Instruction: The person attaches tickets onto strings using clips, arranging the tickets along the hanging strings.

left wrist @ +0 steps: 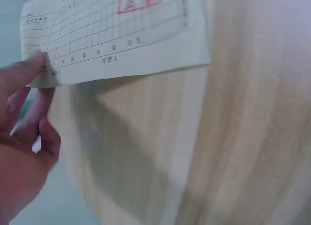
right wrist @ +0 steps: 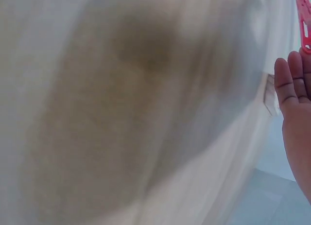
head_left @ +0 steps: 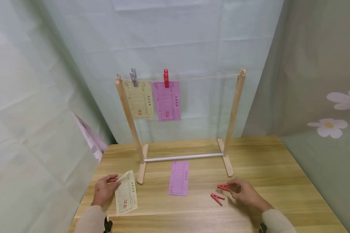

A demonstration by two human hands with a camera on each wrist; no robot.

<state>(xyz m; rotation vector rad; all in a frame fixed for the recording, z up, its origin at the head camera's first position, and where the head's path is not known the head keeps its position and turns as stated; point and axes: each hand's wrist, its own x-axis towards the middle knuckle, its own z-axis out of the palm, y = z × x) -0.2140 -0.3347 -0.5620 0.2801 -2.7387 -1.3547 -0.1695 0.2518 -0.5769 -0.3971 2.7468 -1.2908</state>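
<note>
My left hand pinches a pale yellow receipt slip by its upper left edge, at the left of the table. In the left wrist view the thumb lies over the corner of the slip, which has a printed grid and a red stamp. At the right, my right hand holds a red clothespin at the fingertips. The same clothespin shows at the edge of the right wrist view. Close by on the table lies a second red clothespin.
A wooden stand carries a string. From it hang a yellow slip under a grey clothespin and a pink slip under a red clothespin. Another pink slip lies on the table.
</note>
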